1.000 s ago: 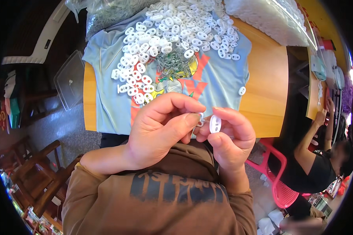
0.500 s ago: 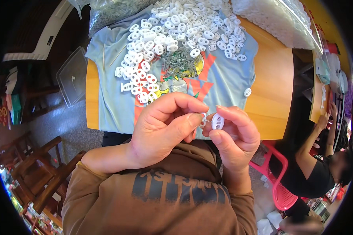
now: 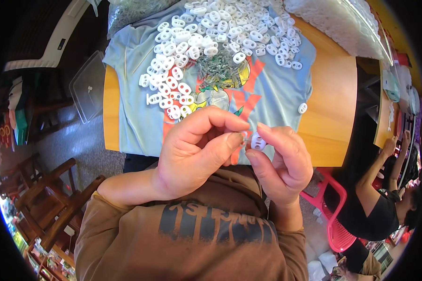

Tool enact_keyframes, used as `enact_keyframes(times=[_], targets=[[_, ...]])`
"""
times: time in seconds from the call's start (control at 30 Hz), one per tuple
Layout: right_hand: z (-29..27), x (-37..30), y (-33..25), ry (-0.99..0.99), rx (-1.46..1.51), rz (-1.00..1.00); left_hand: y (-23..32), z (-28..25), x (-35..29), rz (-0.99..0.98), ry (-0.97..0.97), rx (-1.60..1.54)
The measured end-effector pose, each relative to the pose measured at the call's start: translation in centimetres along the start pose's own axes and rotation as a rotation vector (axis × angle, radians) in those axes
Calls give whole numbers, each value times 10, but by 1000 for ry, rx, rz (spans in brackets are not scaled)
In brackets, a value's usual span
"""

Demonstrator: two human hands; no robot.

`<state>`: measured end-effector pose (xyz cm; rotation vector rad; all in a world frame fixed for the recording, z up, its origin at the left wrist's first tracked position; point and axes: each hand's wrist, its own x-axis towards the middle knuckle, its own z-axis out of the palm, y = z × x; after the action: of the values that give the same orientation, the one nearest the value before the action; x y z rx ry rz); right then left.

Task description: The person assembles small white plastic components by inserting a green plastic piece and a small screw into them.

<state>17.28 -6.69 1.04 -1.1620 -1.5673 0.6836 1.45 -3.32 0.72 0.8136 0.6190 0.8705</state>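
My left hand (image 3: 197, 152) is closed in a pinch above the table's near edge. Between its thumb and forefinger is a small cord lock plunger with a thin spring (image 3: 246, 139), mostly covered by the fingertips. Thumb and fingers of my right hand (image 3: 286, 161) grip a white oval two-hole cord lock body (image 3: 258, 141) close beside the spring. Beyond my hands, many white cord lock pieces (image 3: 173, 83) lie heaped on a grey-blue printed shirt (image 3: 276, 103). A pile of small metal springs (image 3: 218, 71) sits among them.
One loose cord lock piece (image 3: 303, 108) lies at the shirt's right edge on the wooden table (image 3: 330, 112). Bags of white parts (image 3: 333, 23) and springs (image 3: 136, 16) stand at the back. A pink chair (image 3: 340, 229) and another person (image 3: 380, 201) are at right; wooden chairs (image 3: 56, 201) at left.
The cord lock body in my right hand has shifted slightly left, toward the spring, and less of the spring shows. The view has moved slightly.
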Motion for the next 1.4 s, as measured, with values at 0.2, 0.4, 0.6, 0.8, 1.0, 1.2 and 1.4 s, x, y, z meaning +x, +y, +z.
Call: enact_keyframes(times=[0.2, 0.4, 0.6, 0.8, 1.0, 1.2, 1.4], targets=[[3, 1, 2, -5, -9, -16, -2, 0, -2, -10, 4, 2], [4, -5, 4, 32, 105, 84, 3, 3, -4, -124, 14, -32], [5, -10, 1, 16, 209, 208, 0, -2, -6, -124, -27, -58], [8, -9, 1, -18, 136, 95, 0, -5, -7, -138, -60, -65], [13, -7, 3, -29, 74, 32, 2, -8, -6, -197, -96, -128], [14, -6, 4, -70, 59, -9, 5, -8, -8, -243, -91, -212], [14, -6, -4, -105, 166, 68, 4, -9, -11, -184, -106, -205]])
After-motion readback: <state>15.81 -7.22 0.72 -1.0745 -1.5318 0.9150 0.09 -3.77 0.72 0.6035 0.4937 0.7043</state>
